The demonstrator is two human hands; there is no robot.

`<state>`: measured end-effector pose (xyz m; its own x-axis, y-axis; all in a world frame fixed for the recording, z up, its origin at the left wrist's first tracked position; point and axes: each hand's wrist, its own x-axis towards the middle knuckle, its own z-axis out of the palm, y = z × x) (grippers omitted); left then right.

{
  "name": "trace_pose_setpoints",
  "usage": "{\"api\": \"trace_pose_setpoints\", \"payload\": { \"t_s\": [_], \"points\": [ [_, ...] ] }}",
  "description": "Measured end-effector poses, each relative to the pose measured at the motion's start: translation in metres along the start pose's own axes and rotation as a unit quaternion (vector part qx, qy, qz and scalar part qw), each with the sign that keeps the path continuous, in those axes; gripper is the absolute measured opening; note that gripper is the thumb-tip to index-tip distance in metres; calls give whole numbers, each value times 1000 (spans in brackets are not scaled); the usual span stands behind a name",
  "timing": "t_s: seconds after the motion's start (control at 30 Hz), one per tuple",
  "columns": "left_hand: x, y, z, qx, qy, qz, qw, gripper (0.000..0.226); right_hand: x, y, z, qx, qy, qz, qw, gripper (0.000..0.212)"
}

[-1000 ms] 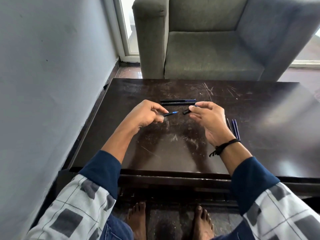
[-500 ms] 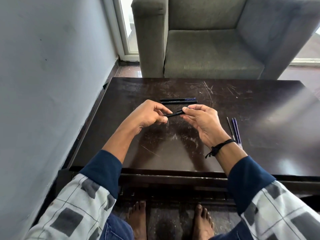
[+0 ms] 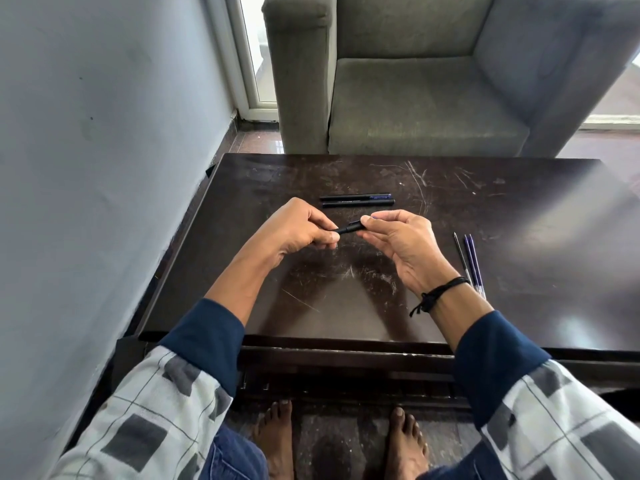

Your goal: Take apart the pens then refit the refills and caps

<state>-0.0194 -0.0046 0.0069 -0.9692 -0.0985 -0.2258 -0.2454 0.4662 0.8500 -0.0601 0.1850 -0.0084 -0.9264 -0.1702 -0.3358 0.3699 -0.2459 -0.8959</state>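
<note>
Both hands hold one black pen (image 3: 349, 227) above the worktop (image 3: 519, 271): left hand (image 3: 298, 226) grip closed on the barrel, right hand (image 3: 398, 240) pinching the other end. Two pens (image 3: 356, 199) lie beyond, three refills (image 3: 469, 261) right.

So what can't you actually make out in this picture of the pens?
Head view only:
- Pen between the left hand and right hand: both ends are covered by fingers, so whether the cap is fully seated is unclear.
- Two pens on the table: the printing is too small to read.
- Refills: the near ends run behind the right wrist, and the exact count is uncertain.
</note>
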Motion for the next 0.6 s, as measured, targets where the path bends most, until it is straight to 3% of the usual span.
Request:
{"api": "trace_pose_setpoints", "payload": {
  "t_s": [0.37, 0.6],
  "points": [
    [3, -2, 7, 14, 26, 10, 1000, 11, 2, 2, 0, -15, -6, -5, 1000, 18],
    [1, -4, 18, 46, 47, -7, 998, 7, 0, 18, 2, -15, 32, -7, 999, 16]
  ]
}}
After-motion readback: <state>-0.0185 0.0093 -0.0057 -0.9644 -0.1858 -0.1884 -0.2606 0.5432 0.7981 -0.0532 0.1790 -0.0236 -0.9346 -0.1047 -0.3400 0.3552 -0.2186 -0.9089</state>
